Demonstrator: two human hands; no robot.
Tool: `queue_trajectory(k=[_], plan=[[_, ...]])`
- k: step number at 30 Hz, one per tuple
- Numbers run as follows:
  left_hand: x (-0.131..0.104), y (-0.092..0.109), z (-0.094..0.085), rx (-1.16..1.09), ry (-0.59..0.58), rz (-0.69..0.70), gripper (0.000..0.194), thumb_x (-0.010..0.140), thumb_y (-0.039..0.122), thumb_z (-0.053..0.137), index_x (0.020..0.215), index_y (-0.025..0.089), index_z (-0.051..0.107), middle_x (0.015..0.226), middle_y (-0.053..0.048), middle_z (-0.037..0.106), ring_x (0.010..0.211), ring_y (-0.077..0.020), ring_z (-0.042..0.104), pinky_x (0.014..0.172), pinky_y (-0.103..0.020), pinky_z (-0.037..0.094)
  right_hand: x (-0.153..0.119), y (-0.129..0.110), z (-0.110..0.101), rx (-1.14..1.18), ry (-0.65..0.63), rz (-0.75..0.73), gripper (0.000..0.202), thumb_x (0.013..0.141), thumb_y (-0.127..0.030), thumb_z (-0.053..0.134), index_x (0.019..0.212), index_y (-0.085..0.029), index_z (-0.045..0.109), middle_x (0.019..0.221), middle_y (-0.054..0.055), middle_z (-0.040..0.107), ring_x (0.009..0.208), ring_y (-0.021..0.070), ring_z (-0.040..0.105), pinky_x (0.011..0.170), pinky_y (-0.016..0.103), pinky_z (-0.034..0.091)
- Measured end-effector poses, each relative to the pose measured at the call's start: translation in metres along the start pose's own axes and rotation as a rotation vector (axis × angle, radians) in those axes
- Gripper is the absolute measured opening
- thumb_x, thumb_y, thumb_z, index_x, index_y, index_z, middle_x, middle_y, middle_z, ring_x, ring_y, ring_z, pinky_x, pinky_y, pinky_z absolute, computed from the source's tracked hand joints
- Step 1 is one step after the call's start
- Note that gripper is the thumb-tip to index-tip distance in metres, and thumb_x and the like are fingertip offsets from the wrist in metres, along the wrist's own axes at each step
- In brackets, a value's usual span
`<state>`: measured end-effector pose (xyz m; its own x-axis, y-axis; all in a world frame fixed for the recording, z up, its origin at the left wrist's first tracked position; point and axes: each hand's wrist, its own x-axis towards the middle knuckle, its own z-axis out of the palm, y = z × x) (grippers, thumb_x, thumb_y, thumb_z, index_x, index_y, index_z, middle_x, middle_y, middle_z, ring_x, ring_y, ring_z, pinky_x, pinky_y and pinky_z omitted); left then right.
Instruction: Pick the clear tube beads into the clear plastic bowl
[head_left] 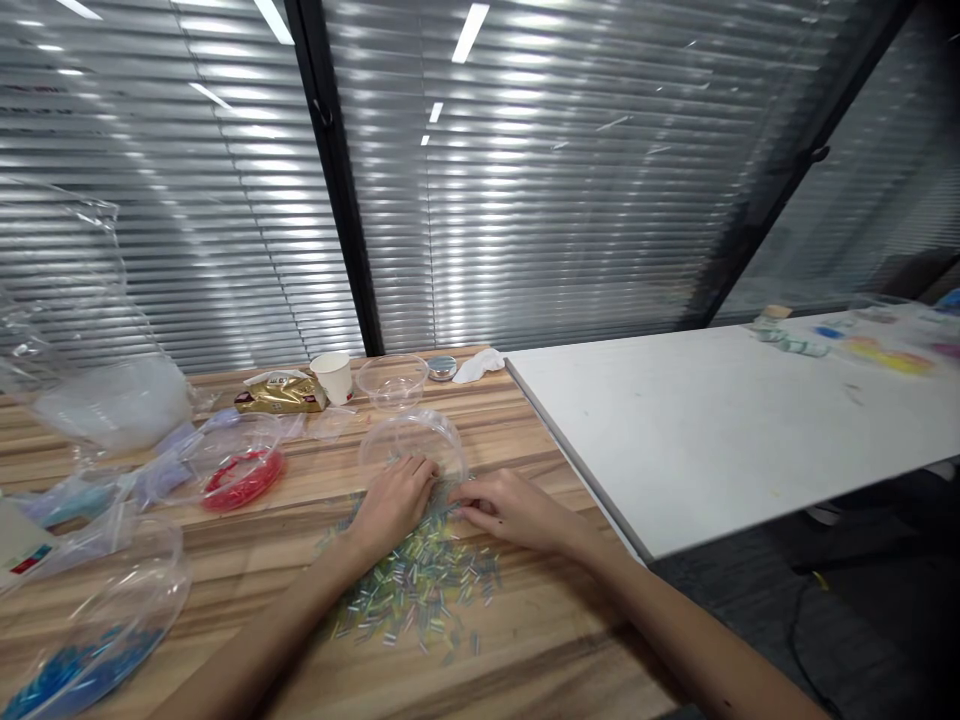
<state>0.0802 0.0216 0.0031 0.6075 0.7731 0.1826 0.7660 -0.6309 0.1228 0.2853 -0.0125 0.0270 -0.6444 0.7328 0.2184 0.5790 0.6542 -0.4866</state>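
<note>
A loose pile of small thin tubes (420,585), greenish, yellow and clear, is spread over the wooden tabletop in front of me. Behind it a clear plastic bowl (412,425) appears tilted, its mouth facing me. My left hand (397,500) reaches over the pile to the bowl's near edge, fingers curled together and tips mostly hidden. To its right, at the bowl's right side, is my right hand (510,510), thumb and fingers pinched at the pile's far end. What either hand holds is too small or hidden to make out.
Bowls of red pieces (244,480) and blue pieces (90,665) stand left. Farther back are a gold tissue pack (281,393), a paper cup (332,378), another clear bowl (392,382) and a crumpled tissue (480,365). A white table (720,430) adjoins on the right.
</note>
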Motion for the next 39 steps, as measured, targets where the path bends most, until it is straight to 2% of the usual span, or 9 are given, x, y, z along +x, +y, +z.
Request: queue_trajectory(k=[8, 24, 33, 39], plan=[[-0.0008, -0.0010, 0.0010, -0.012, 0.014, 0.008, 0.021, 0.092, 0.016, 0.032, 0.092, 0.016, 0.053, 0.091, -0.008, 0.059, 0.087, -0.0218, 0.053, 0.075, -0.033, 0.043, -0.0004, 0.0007, 0.0002, 0.017, -0.007, -0.003, 0.017, 0.087, -0.017, 0.050, 0.096, -0.019, 0.064, 0.074, 0.001, 0.066, 0.062, 0.0114, 0.056, 0.058, 0.018, 0.034], [-0.0005, -0.0011, 0.0001, -0.014, -0.002, -0.004, 0.021, 0.091, 0.015, 0.033, 0.093, 0.017, 0.053, 0.093, -0.008, 0.059, 0.087, -0.0217, 0.053, 0.075, -0.033, 0.043, 0.0013, 0.0023, 0.0041, 0.025, -0.003, -0.024, 0.018, 0.089, -0.019, 0.050, 0.100, -0.019, 0.064, 0.092, 0.004, 0.069, 0.081, 0.0152, 0.062, 0.071, 0.021, 0.041], [-0.0012, -0.0009, 0.0014, -0.027, 0.004, 0.008, 0.021, 0.092, 0.017, 0.033, 0.093, 0.016, 0.054, 0.093, -0.009, 0.059, 0.088, -0.0230, 0.052, 0.076, -0.035, 0.043, 0.0010, 0.0020, 0.0045, 0.009, 0.033, -0.030, 0.016, 0.088, -0.019, 0.051, 0.099, -0.021, 0.064, 0.084, 0.001, 0.067, 0.073, 0.0132, 0.059, 0.065, 0.020, 0.038], [-0.0003, -0.0024, -0.0020, -0.103, 0.010, 0.003, 0.021, 0.093, 0.019, 0.034, 0.090, 0.015, 0.055, 0.092, -0.008, 0.060, 0.088, -0.0220, 0.055, 0.076, -0.034, 0.043, 0.0005, 0.0027, 0.0066, -0.005, 0.043, -0.033, 0.013, 0.088, -0.020, 0.053, 0.097, -0.020, 0.063, 0.086, 0.001, 0.067, 0.076, 0.0134, 0.059, 0.067, 0.020, 0.038]])
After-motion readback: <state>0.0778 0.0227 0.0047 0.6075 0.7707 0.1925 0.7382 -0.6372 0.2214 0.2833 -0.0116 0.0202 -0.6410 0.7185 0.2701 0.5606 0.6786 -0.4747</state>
